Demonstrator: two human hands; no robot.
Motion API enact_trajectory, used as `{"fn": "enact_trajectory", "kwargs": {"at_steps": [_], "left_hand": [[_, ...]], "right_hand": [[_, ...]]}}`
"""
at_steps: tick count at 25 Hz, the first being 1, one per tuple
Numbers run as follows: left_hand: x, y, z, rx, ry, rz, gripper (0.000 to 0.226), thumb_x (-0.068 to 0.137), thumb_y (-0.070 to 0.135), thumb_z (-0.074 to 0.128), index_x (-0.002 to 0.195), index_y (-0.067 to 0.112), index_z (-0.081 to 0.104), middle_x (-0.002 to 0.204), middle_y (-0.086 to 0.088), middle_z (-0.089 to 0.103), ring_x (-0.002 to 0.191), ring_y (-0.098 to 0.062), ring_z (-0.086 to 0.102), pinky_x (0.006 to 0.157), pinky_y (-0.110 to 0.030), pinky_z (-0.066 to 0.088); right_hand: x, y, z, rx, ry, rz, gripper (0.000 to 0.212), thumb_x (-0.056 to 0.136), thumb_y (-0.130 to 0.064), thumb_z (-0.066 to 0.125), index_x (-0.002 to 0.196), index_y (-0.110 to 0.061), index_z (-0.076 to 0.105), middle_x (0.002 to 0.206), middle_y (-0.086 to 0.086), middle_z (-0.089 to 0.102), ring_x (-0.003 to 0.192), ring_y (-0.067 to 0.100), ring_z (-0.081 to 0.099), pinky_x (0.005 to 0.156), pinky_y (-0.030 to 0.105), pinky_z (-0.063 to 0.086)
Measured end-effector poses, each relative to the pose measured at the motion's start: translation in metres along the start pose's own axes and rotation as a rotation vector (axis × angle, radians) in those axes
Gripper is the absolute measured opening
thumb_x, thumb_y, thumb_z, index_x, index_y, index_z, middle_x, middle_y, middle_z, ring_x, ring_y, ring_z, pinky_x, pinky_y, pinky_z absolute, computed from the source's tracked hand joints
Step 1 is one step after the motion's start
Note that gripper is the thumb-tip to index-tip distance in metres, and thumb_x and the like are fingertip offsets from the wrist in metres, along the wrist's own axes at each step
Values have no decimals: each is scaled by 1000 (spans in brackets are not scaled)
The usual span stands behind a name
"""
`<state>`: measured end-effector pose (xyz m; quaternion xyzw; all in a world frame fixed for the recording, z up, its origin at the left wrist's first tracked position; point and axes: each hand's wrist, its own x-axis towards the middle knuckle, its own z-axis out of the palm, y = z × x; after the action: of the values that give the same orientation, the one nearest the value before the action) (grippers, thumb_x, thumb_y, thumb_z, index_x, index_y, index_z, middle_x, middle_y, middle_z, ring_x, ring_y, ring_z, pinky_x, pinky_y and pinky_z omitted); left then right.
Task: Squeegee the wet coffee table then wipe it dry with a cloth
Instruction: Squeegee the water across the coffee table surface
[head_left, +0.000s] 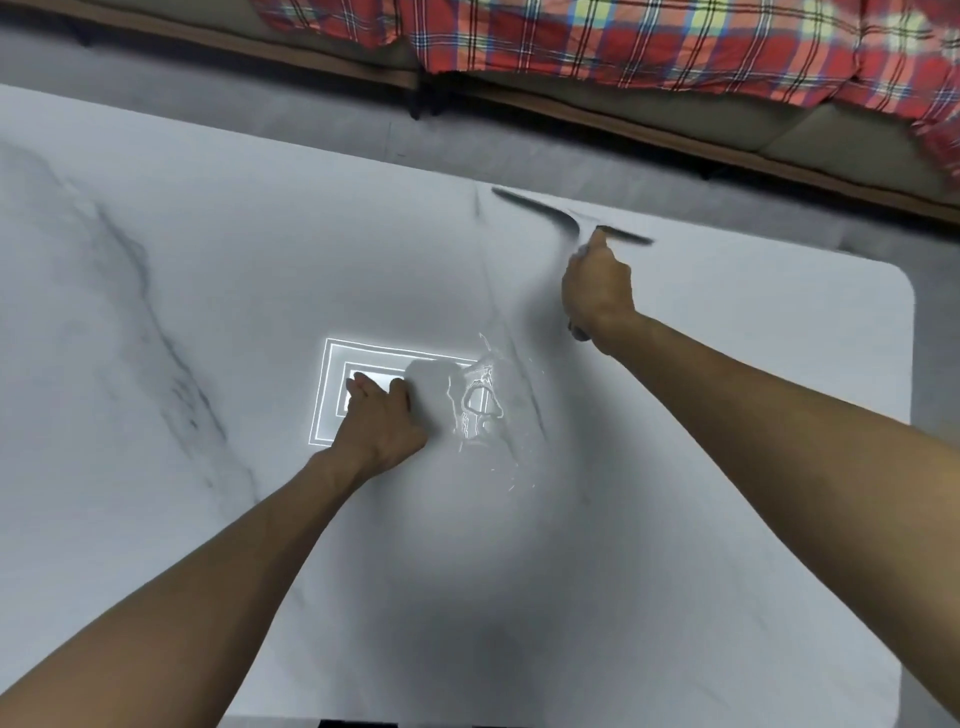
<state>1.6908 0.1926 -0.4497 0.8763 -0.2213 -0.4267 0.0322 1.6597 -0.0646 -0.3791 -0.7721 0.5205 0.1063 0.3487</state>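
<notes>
I'm looking down on the coffee table (208, 519), a white slab with grey marble veining and a rounded far-right corner, glossy enough that a ceiling light is mirroring in it as a set of bright nested rectangles. My right hand (597, 299) is wrapped shut around the handle of the squeegee (566, 213), thumb laid along the top, and the blade is sitting out near the far edge of the top, well beyond the wet patch. The blade is smearing in the picture, so I'm reading it as long, thin and dark and not much more; whether its rubber edge is touching the surface I cannot tell.

My left hand (382, 421) is resting on the table beside the reflection, fingers curled loosely under, holding nothing that I can make out.

As for progress, I'm judging this as early to middle of the squeegee stage. Water (478, 405) is showing as glinting beads and ragged rivulets just right of my left hand, with thin streaks trailing toward the near side. A faint straight line is running from that puddle up toward the blade, which looks to me like the boundary of a stroke. So that pool is not yet cleared, and the drying pass is not started: no cloth is anywhere in view.

Past the table, a grey floor, a sofa base and a red plaid blanket (675, 47), soft and rumpled.
</notes>
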Motion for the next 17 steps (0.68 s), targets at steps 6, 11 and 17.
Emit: {"fn": "enact_trajectory", "kwargs": {"at_steps": [6, 11, 17], "left_hand": [[-21, -15, 7, -162, 150, 78, 16, 82, 16, 59, 87, 8, 46, 113, -20, 44, 116, -37, 40, 87, -36, 41], [-66, -23, 27, -79, 190, 129, 22, 75, -1, 53, 96, 2, 52, 105, -18, 44, 97, -33, 42, 87, -39, 39], [-96, -23, 50, 9, 249, 74, 30, 70, -6, 54, 100, -1, 54, 107, -18, 49, 99, -31, 44, 87, -43, 41]], "right_hand": [[-94, 77, 31, -318, -187, -374, 48, 102, -30, 31, 149, -31, 21, 92, 15, 66, 84, 39, 60, 70, 37, 43], [-135, 154, -24, -490, -290, -367, 51, 103, -30, 32, 152, -37, 17, 89, 6, 69, 74, 27, 62, 71, 41, 53], [-125, 143, -72, -431, -209, -341, 46, 103, -39, 28, 148, -31, 30, 85, 6, 68, 74, 29, 61, 71, 37, 50]]}}
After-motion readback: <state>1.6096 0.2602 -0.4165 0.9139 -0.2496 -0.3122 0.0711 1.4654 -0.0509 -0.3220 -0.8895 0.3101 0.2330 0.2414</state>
